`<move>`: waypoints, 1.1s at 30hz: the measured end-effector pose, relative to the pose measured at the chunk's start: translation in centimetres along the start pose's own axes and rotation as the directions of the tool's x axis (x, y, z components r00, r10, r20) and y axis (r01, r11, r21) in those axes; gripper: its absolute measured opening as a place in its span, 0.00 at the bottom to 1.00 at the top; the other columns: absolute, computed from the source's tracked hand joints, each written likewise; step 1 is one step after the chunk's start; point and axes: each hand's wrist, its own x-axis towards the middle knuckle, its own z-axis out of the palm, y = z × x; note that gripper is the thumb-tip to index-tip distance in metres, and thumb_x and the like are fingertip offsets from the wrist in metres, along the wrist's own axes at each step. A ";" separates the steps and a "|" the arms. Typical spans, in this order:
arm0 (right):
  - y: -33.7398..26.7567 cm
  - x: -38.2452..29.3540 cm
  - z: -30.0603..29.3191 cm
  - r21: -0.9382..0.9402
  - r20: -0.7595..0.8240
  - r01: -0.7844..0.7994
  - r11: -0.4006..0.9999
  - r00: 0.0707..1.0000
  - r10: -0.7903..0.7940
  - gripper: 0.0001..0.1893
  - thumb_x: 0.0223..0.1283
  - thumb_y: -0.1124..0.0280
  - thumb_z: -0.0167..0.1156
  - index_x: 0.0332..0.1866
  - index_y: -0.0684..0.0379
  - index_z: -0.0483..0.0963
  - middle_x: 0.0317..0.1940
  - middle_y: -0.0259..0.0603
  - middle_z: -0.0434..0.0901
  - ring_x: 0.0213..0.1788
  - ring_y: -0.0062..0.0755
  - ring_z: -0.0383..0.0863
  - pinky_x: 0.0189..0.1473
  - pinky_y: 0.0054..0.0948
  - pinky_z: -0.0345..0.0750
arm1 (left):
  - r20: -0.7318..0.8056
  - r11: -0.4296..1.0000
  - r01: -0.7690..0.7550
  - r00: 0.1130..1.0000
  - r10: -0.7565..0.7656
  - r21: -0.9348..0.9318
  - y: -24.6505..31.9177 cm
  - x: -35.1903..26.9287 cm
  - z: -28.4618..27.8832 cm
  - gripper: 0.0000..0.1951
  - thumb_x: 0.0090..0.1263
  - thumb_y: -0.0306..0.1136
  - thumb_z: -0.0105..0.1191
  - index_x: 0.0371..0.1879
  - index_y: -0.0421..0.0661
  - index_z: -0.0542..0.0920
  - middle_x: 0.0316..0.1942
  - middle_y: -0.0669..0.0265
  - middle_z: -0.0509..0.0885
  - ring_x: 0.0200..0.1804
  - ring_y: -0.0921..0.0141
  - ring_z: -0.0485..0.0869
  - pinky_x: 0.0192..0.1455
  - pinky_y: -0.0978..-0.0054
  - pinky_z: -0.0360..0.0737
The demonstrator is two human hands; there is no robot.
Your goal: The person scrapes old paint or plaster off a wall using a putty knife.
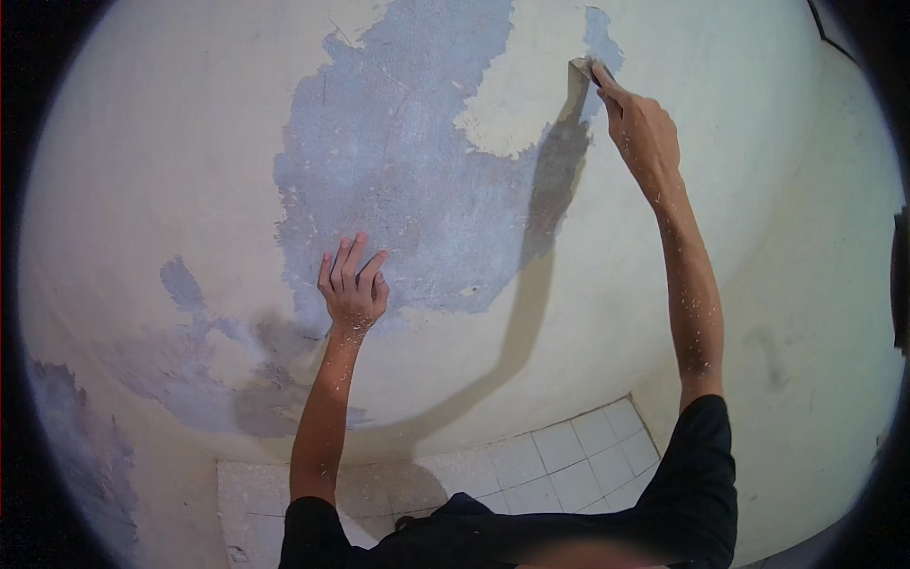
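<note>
My right hand [640, 128] is raised at the upper right and grips a scraper [581, 67], whose blade lies at the lower end of a narrow bluish bare strip [603, 32] on the wall. Cream paint [682, 64] surrounds that strip. Lower and to the left, my left hand [353, 284] rests on the wall with its fingers spread, holding nothing. It touches the lower left part of a large bluish patch [426, 192] with ragged paint edges. Pale flakes speckle both forearms. The scraper's handle is mostly hidden in my right hand.
White floor tiles [579, 469] meet the wall's foot below, with pale debris on the left ones. Smaller bluish patches [181, 284] and grey stains mark the wall at the lower left. A side wall [803, 320] stands at the right, with a dark object [900, 281] at its far edge.
</note>
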 end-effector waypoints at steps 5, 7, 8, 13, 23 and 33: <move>-0.5 -3.5 2.0 -0.015 0.088 -0.036 0.999 0.995 0.038 0.23 0.78 0.63 0.54 0.75 0.34 0.73 0.31 0.55 0.86 0.32 0.59 0.86 0.34 0.52 0.79 | 0.022 1.000 -0.003 1.000 0.002 0.018 -0.4 -0.6 -0.3 0.17 0.74 0.34 0.53 0.60 0.59 0.83 0.72 0.62 0.78 0.76 0.62 0.71 0.80 0.53 0.58; -0.5 -5.1 2.3 0.015 0.166 -0.091 0.996 0.982 0.087 0.23 0.78 0.63 0.54 0.75 0.34 0.73 0.31 0.56 0.86 0.32 0.59 0.87 0.34 0.52 0.79 | 0.022 1.000 0.002 1.000 -0.002 0.006 -0.1 -0.4 -0.1 0.17 0.74 0.33 0.53 0.60 0.59 0.83 0.72 0.62 0.78 0.76 0.62 0.71 0.81 0.53 0.58; -0.5 -5.0 2.4 0.014 0.168 -0.094 0.995 0.982 0.090 0.23 0.78 0.63 0.54 0.75 0.34 0.73 0.31 0.56 0.86 0.32 0.59 0.87 0.34 0.52 0.79 | 0.022 1.000 0.000 1.000 0.000 -0.001 0.1 -0.2 0.3 0.18 0.73 0.33 0.54 0.61 0.58 0.82 0.74 0.61 0.76 0.78 0.60 0.68 0.81 0.51 0.56; 0.9 -4.7 3.4 0.031 0.067 -0.032 0.999 0.997 0.029 0.22 0.79 0.62 0.54 0.74 0.33 0.74 0.30 0.54 0.86 0.30 0.56 0.86 0.32 0.51 0.79 | 0.034 1.000 0.014 0.999 -0.014 -0.010 0.4 -0.1 0.3 0.17 0.74 0.34 0.54 0.60 0.58 0.82 0.73 0.61 0.77 0.77 0.61 0.70 0.81 0.52 0.58; -0.8 -6.8 3.7 0.012 0.069 -0.088 0.996 0.994 0.087 0.21 0.80 0.61 0.53 0.74 0.34 0.75 0.25 0.50 0.83 0.26 0.53 0.84 0.30 0.49 0.79 | 0.052 1.000 -0.015 0.999 0.016 -0.007 -0.3 -1.0 -0.3 0.18 0.74 0.34 0.54 0.62 0.57 0.82 0.74 0.63 0.77 0.77 0.62 0.69 0.82 0.51 0.57; -1.3 -6.2 4.1 0.012 0.065 -0.117 0.993 0.991 0.116 0.22 0.80 0.63 0.53 0.75 0.33 0.73 0.25 0.50 0.83 0.25 0.51 0.85 0.28 0.48 0.76 | 0.047 1.000 0.011 0.999 -0.011 0.000 0.0 -0.4 0.4 0.18 0.75 0.35 0.53 0.62 0.57 0.82 0.74 0.61 0.77 0.78 0.61 0.69 0.81 0.51 0.57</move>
